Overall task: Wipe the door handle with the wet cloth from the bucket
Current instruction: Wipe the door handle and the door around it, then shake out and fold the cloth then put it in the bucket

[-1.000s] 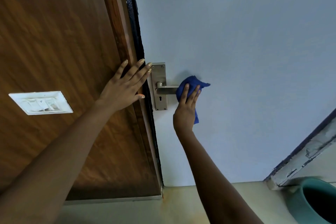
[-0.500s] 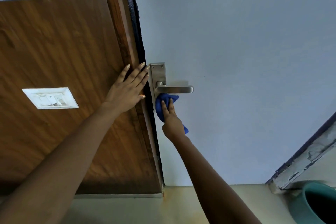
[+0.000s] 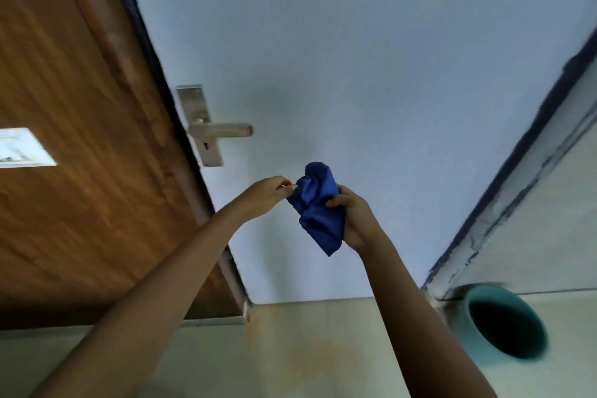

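The metal door handle (image 3: 223,130) sticks out from its plate on the pale blue door, bare, with nothing touching it. Below and to its right, the crumpled blue cloth (image 3: 318,207) hangs in the air between both hands. My right hand (image 3: 353,216) grips the cloth from the right side. My left hand (image 3: 269,192) pinches the cloth's upper left edge with its fingertips. The teal bucket (image 3: 468,297) stands on the floor at the lower right, its inside dark.
A brown wooden panel (image 3: 80,139) with a white switch plate (image 3: 22,147) fills the left. The pale door (image 3: 355,58) meets a chipped frame (image 3: 517,187) on the right. The beige floor (image 3: 290,349) has a rusty stain below the door.
My right hand has pulled the cloth off the handle plate, down and to the right. My left hand has left the wooden panel and taken hold of the cloth. The view has tilted.
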